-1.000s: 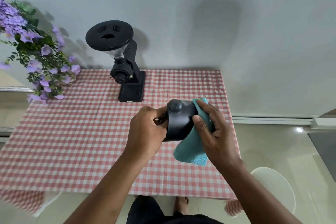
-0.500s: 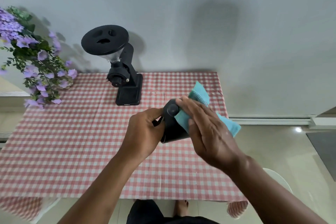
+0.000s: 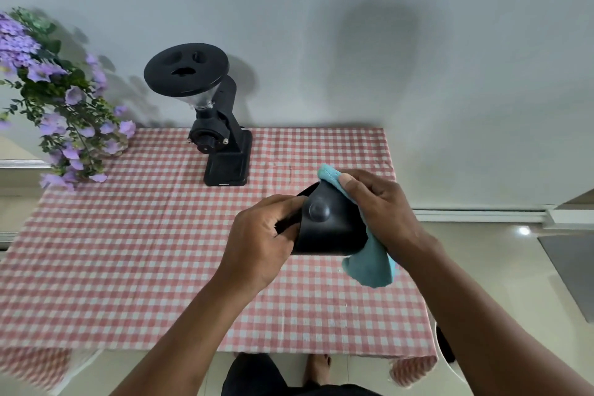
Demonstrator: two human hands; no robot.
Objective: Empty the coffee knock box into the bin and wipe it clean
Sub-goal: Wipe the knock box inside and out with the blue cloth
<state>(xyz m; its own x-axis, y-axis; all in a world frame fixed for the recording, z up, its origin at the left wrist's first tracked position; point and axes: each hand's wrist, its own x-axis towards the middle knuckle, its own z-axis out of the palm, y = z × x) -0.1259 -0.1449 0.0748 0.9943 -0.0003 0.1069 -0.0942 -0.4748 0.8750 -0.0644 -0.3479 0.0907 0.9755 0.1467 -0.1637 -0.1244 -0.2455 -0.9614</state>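
Fingers of the right hand [image 3: 381, 212]: closed over a folded turquoise microfibre cloth [image 3: 369, 267], which is pressed against the right wall of the round black plastic knock box [image 3: 331, 228].
Fingers of the left hand [image 3: 260, 238]: curled tight around the box's left side and rim.
Box position: held between both hands, lifted above the red-and-white checked tablecloth [image 3: 128, 251], tipped on its side.
Box axis: judged to run roughly left to right; the opening cannot be made out.
Deciding relation: the cloth lies on the box's right, so the next wipe is best made by the right hand.
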